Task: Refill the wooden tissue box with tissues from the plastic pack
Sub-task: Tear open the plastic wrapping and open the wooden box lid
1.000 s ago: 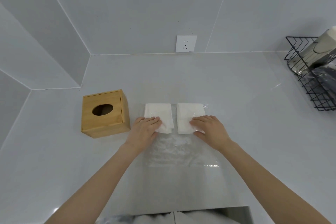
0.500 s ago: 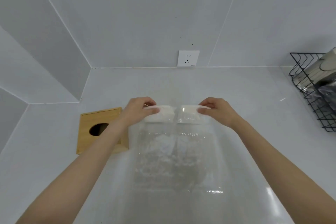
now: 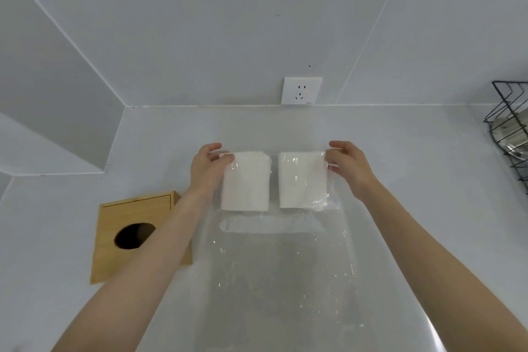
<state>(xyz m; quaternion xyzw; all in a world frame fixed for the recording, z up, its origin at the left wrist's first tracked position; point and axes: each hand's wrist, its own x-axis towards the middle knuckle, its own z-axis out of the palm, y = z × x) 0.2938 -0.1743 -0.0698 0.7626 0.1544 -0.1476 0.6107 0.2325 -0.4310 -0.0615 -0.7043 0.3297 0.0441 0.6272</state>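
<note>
Clear plastic pack [image 3: 274, 251] now lifted off the counter at frame centre — left hand [image 3: 207, 170] and right hand [image 3: 350, 168] pinching its top corners — tissues [image 3: 245, 181] not yet out, box [image 3: 134, 237] unfilled.

Our left forearm [image 3: 160, 243] covers the box's [image 3: 120, 226] right side. The rack [image 3: 508, 134] is cut by the right edge; its contents we cannot identify. Fingers [image 3: 333, 161] blur behind plastic [image 3: 274, 266].

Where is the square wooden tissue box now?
In the head view, the square wooden tissue box sits lower left on the white counter, partly behind the left forearm, left of the clear plastic pack.
</note>
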